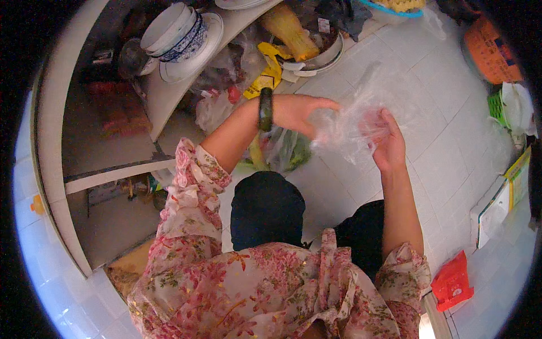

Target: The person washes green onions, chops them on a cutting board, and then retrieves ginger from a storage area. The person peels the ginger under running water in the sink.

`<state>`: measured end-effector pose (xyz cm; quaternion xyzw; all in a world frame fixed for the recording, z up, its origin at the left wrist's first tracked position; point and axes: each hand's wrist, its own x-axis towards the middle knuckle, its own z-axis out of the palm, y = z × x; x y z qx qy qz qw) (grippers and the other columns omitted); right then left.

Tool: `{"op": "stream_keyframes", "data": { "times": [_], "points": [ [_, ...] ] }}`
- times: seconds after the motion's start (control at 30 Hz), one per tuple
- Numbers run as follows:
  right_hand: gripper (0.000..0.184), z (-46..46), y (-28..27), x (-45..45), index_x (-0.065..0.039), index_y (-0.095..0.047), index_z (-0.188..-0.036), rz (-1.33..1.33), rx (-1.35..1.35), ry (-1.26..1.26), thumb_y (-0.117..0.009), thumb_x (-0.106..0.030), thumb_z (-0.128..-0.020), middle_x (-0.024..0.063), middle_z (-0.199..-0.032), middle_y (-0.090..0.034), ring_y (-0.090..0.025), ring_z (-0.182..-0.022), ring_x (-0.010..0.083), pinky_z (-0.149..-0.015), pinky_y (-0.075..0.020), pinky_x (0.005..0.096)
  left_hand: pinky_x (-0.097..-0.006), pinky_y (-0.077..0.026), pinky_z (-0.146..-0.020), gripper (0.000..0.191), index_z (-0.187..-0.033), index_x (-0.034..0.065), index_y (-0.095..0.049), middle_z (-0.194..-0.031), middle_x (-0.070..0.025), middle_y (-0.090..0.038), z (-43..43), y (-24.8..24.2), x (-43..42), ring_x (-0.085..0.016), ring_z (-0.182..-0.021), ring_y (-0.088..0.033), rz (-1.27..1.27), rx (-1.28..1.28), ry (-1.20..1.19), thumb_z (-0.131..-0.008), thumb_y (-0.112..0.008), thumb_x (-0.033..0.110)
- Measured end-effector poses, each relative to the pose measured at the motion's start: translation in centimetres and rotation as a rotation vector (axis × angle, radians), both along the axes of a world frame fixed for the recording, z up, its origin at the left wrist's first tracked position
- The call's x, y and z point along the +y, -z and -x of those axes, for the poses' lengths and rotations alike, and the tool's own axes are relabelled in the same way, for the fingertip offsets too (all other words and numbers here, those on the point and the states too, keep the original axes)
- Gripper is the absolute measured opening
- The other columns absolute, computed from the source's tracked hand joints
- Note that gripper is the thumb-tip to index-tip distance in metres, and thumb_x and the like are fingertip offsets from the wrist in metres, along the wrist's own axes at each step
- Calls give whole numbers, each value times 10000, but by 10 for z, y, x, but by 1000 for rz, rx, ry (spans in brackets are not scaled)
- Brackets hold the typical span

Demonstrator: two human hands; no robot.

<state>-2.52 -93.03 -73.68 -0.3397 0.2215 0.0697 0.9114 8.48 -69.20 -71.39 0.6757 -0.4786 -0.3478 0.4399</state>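
Note:
A crumpled clear plastic bag (349, 123) is stretched between my two hands above the tiled floor. My left hand (298, 112), with a dark bangle (265, 109) on its wrist, grips the bag's left side; its lower fingers are partly veiled by the film. On the other side, my right hand (389, 142) has its fingers curled into the bag, and the plastic blurs them. Below my left hand, a bag of green vegetables (294, 150) rests on the floor, partly hidden by my forearm and knee.
Left, an open cabinet holds stacked bowls (173, 36) on its shelf (182, 91). Beyond my hands are a yellow bag (264, 78) and a pan (332, 53) with a yellowish bundle (292, 34). An orange basket (491, 51) and a red packet (453, 282) stand right.

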Motion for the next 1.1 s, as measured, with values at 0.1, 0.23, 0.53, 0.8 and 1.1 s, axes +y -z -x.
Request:
{"op": "stream_keyframes", "data": {
  "times": [0.1, 0.23, 0.53, 0.8, 1.1],
  "points": [
    [284, 1, 21, -19, -58, -566, -1069, 258, 147, 56, -564, -274, -885, 85, -957, -613, -574, -858, 192, -740, -454, 309, -364, -351, -1015, 789, -1414, 97, -293, -1387, -96, -395, 4, 14, 49, -191, -1249, -414, 52, 613, -324, -757, -718, 199],
    [211, 0, 20, -18, -52, -591, -1009, 350, 117, 175, -589, -211, -870, 50, -907, -605, -559, -821, 164, -727, -444, 307, -392, -482, -838, 489, -1136, 44, -600, -1082, -183, -621, 28, 119, 165, -277, -980, -612, -794, 236, -878, -764, -688, 350],
    [208, 1, 20, -10, -52, -595, -1009, 422, 93, 80, -576, -213, -880, 41, -901, -603, -566, -860, 151, -732, -441, 302, -383, -499, -805, 650, -1072, 27, -629, -1018, -147, -664, 97, 245, 183, -284, -904, -645, -882, 123, -1237, -682, -703, 542],
    [185, 4, 8, -4, -81, -595, -975, 477, 112, 104, -582, -239, -880, 14, -881, -600, -546, -816, 120, -723, -423, 275, -299, -499, -742, 389, -999, 5, -611, -889, -65, -649, 77, 150, 175, -154, -790, -613, -429, 362, -1287, -754, -741, 279],
    [210, 5, 4, -2, -72, -582, -961, 570, 99, 50, -599, -261, -872, 13, -864, -594, -535, -816, 113, -716, -411, 261, -243, -458, -672, 322, -1111, 71, -581, -971, -4, -635, 37, 112, 126, -101, -800, -578, 361, 690, -1147, -821, -672, 176]
  ]
}}
